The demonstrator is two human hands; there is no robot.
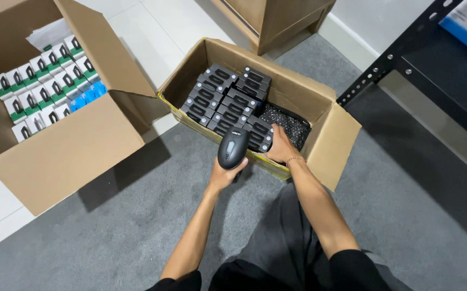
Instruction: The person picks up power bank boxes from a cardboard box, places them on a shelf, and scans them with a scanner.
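Observation:
My left hand [224, 173] grips a black handheld scanner [233, 147] and holds it just in front of an open cardboard box [320, 126]. Inside that box stand several small black product boxes [227, 98] in rows, with black bubble wrap [287, 121] in the right corner. My right hand [280, 146] reaches over the box's near wall and rests on the nearest black product box [259, 134]; its fingers are partly hidden inside. A thin bracelet sits on that wrist.
A larger open cardboard box [66, 148] at the left holds several white and green product boxes [42, 83] and some blue ones. A wooden cabinet [276, 21] stands behind. A black metal shelf frame [390, 59] is at the right. Grey carpet meets white tiles.

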